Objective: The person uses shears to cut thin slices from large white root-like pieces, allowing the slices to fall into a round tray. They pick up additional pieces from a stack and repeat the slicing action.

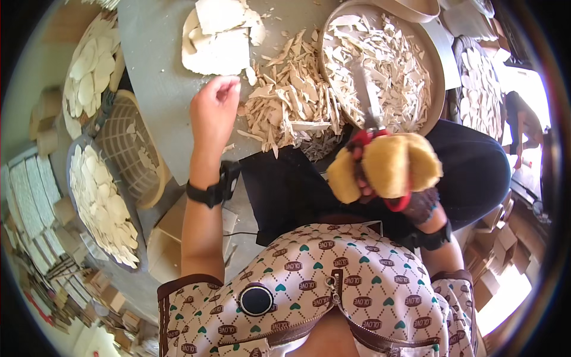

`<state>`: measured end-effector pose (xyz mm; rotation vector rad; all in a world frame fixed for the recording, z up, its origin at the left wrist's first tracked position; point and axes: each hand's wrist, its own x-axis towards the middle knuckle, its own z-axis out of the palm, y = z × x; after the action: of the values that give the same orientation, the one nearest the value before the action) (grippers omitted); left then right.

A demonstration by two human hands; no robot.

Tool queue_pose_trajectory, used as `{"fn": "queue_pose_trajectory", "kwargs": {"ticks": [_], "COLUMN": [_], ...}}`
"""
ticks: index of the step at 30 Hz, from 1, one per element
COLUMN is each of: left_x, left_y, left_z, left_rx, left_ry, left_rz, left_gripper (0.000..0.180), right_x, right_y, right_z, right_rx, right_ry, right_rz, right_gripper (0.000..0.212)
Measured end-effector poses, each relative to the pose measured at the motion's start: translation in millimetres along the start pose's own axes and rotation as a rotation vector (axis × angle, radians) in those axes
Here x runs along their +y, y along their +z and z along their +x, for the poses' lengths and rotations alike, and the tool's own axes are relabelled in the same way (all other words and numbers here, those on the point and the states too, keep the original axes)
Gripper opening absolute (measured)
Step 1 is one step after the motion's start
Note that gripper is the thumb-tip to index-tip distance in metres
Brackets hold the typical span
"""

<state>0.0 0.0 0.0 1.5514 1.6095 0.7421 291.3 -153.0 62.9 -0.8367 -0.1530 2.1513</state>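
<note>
My left hand (215, 101) is closed with its fingers curled, right beside a stack of pale flat slices (217, 50) on the grey table. Whatever its fingertips may pinch is hidden. In my right hand (410, 205), which wears a dark glove, are shears (370, 101) with red handles and thick yellow fuzzy padding. Their blade points away from me over the rim of a round tray (438, 89) full of pale cut strips. Between the hands lies a loose heap of similar strips (291, 98).
At the left stand a basket heaped with pale slices (98, 199), another full of slices (92, 68) and a yellowish slatted basket (128, 143) with a few pieces. More slices lie on a round dark tray (479, 89) at the right. Cardboard boxes (499, 250) are piled behind, and another person (523, 122) bends at far right.
</note>
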Motion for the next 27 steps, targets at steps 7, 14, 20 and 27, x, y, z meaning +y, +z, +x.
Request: {"fn": "queue_pose_trajectory", "kwargs": {"ticks": [7, 14, 20, 27], "left_x": [6.6, 19.6, 25.5, 9.9], "left_y": [24.6, 21.2, 24.8, 19.6], "left_z": [-0.3, -23.0, -16.3, -5.3], "left_rx": [0.032, -0.006, -0.077, -0.202], "left_ry": [0.23, 0.177, 0.193, 0.126], "left_rz": [0.324, 0.114, 0.349, 0.257], "left_gripper": [0.027, 0.023, 0.024, 0.021], "right_x": [25.7, 23.4, 27.9, 32.1], "right_y": [9.7, -17.6, -45.4, -34.2], "right_z": [11.5, -5.0, -13.1, -8.1], "right_rx": [-0.101, -0.175, -0.259, -0.298], "right_ry": [-0.04, -0.041, -0.101, -0.081], "right_rz": [0.08, 0.265, 0.423, 0.428], "right_gripper": [0.024, 0.029, 0.031, 0.032]}}
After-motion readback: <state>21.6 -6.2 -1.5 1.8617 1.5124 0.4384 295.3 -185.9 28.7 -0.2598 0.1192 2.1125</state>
